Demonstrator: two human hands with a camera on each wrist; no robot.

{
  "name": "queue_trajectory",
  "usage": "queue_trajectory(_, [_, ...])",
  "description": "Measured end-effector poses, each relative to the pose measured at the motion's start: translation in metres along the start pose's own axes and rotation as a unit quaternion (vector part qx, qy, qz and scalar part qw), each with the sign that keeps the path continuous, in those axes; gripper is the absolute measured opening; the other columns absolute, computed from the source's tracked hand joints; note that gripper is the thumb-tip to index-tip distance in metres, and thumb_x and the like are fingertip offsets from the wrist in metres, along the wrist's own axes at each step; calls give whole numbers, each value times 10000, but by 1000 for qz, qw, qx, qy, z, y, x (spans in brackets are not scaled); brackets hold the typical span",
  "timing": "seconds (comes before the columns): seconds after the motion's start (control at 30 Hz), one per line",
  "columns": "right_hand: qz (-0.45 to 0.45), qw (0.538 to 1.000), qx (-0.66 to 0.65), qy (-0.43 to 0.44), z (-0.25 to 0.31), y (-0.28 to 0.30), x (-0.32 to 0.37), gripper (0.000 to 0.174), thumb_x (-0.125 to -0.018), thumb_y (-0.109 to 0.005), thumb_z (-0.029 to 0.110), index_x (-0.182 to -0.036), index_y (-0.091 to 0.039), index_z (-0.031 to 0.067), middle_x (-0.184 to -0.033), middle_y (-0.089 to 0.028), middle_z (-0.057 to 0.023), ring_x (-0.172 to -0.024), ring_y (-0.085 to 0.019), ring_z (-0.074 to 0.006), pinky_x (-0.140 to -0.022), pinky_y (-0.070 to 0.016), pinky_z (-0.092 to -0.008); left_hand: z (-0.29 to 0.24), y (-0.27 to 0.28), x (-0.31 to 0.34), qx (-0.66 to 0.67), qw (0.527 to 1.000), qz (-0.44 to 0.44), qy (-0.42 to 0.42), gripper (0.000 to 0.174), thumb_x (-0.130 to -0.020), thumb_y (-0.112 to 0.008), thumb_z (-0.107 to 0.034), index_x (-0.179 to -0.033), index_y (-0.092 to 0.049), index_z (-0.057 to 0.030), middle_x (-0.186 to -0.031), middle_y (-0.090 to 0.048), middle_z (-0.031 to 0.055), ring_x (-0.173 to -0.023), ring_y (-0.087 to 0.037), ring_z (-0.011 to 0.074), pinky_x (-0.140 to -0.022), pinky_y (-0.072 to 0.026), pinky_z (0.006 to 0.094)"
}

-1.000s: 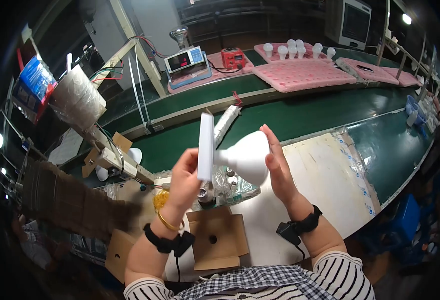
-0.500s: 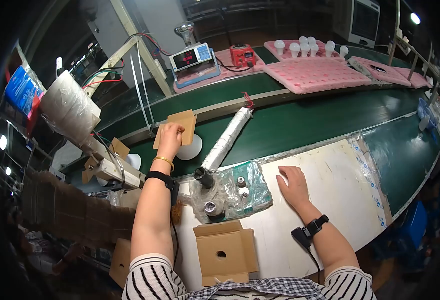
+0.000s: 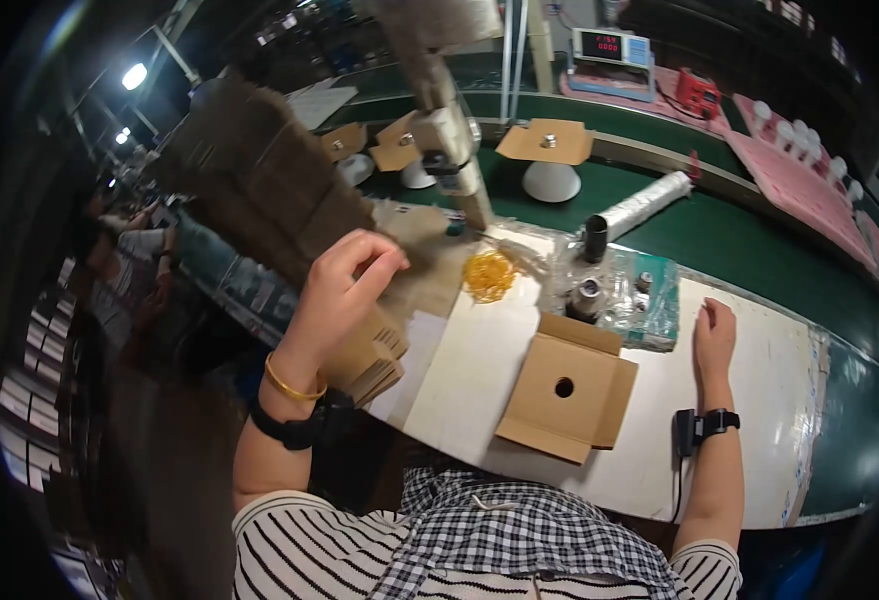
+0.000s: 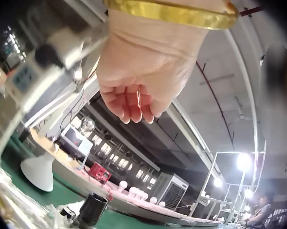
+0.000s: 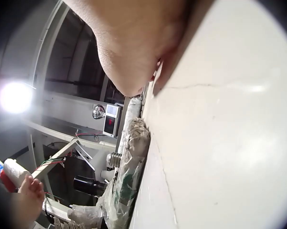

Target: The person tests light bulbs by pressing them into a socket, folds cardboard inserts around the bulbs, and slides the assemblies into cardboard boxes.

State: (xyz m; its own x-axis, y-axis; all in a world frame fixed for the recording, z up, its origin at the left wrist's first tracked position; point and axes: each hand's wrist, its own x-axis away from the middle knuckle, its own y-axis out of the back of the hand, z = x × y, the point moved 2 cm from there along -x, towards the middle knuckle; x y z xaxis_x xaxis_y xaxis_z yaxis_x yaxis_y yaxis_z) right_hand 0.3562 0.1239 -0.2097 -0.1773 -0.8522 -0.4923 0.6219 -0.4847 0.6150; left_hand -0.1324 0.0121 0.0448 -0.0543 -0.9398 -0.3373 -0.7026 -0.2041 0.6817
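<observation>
My left hand [image 3: 348, 275] is raised at the left, over a stack of folded cardboard pieces [image 3: 372, 362]. Its fingers hang loosely curled, and the left wrist view shows nothing between them. At the right, my right hand [image 3: 717, 335] rests on the white tabletop [image 3: 650, 400], fingers relaxed and nothing held. Between the hands lies an opened cardboard piece [image 3: 535, 405] with a round hole and raised flaps. Beyond it, a white lamp bulb [image 3: 552, 184] stands wide end down on the green belt [image 3: 495, 185], its screw cap poking through a cardboard piece [image 3: 520, 142].
A plastic-wrapped board with a black socket [image 3: 596, 240] and a metal-topped holder [image 3: 586, 298] sits behind the cardboard. Yellow rubber bands [image 3: 489, 275] lie left of it. Further back are a digital meter [image 3: 612, 62], a red device [image 3: 698, 93] and several bulbs [image 3: 785, 135].
Both hands held the white bulb and its cardboard one second ago. The left hand then set it on the belt, let go and swung left; the right hand lowered to the table. The head view turned left.
</observation>
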Motion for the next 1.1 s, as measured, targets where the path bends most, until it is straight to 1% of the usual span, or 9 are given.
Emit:
queue_trajectory(0.13, [15,1000,-15,-23,-6,2,3,243,-929,-555,121,-1133,-635,16,-1104,-642,-129,-1020,-597,-269,-923,-472,-360,76,30,95,-155,973,4,173,179,-874,-681,-158,-986,-646,-23,-1028,-627,66,-922,-617,190,-841,-483,305])
queue_trajectory(0.2, [13,1000,-19,-20,-12,1,9,247,-929,-558,124,-1139,-635,17,-1113,-642,-125,-1024,-599,-265,-924,-473,-354,91,22,125,-264,959,18,102,349,-807,-750,-258,-1058,-630,-48,-1104,-626,126,-1107,-559,315,-966,-437,405])
queue_trajectory(0.23, [10,999,-19,-24,-12,2,13,252,-930,-560,126,-1145,-635,19,-1123,-643,-121,-1027,-601,-260,-926,-473,-348,95,18,130,-271,954,36,124,451,-766,-783,-311,-1097,-599,-67,-1161,-603,116,-1183,-514,310,-1035,-388,409])
queue_trajectory(0.67, [45,997,-52,-46,6,31,65,268,-934,-575,112,-1177,-630,12,-1124,-641,-139,-1012,-619,-237,-917,-487,-336,114,8,137,-259,959,-17,111,519,-699,-805,-359,-1069,-577,-74,-1080,-608,128,-1099,-543,317,-981,-419,426])
queue_trajectory(0.83, [64,979,-182,-63,-58,12,60,379,-957,-553,127,-1319,-537,16,-1248,-577,-137,-1143,-558,-235,-989,-443,-346,100,12,135,-259,963,-63,46,488,-712,-800,-332,-1065,-589,-69,-1062,-598,135,-1087,-530,340,-976,-411,427])
queue_trajectory(0.93, [76,982,-167,-50,37,40,50,467,-967,-555,169,-1401,-464,23,-1394,-514,-138,-1295,-473,-248,-1058,-372,-385,60,15,135,-157,980,-120,2,535,-734,-808,-297,-1161,-565,-84,-1191,-558,120,-1178,-504,293,-1060,-369,386])
queue_trajectory(1.0, [65,971,-224,49,113,52,52,486,-954,-569,143,-1412,-453,26,-1408,-510,-135,-1326,-455,-245,-1060,-366,-391,23,14,128,60,993,-91,34,572,-766,-811,-288,-1224,-542,-75,-1236,-557,97,-1208,-502,233,-1061,-365,346])
queue_trajectory(1.07, [108,953,-223,176,189,63,69,656,-876,-695,179,-1440,-402,19,-1441,-477,-150,-1353,-430,-275,-1086,-346,-427,2,-8,117,323,943,-73,-30,578,-800,-811,-217,-1251,-495,-39,-1203,-560,88,-1170,-528,201,-982,-429,327])
queue_trajectory(1.1, [120,934,-220,256,231,64,81,858,-775,-813,245,-1461,-353,13,-1470,-428,-170,-1354,-418,-313,-1121,-317,-445,-5,-23,110,499,865,-32,-41,584,-816,-797,-129,-1286,-466,-29,-1234,-552,77,-1156,-529,155,-986,-432,308])
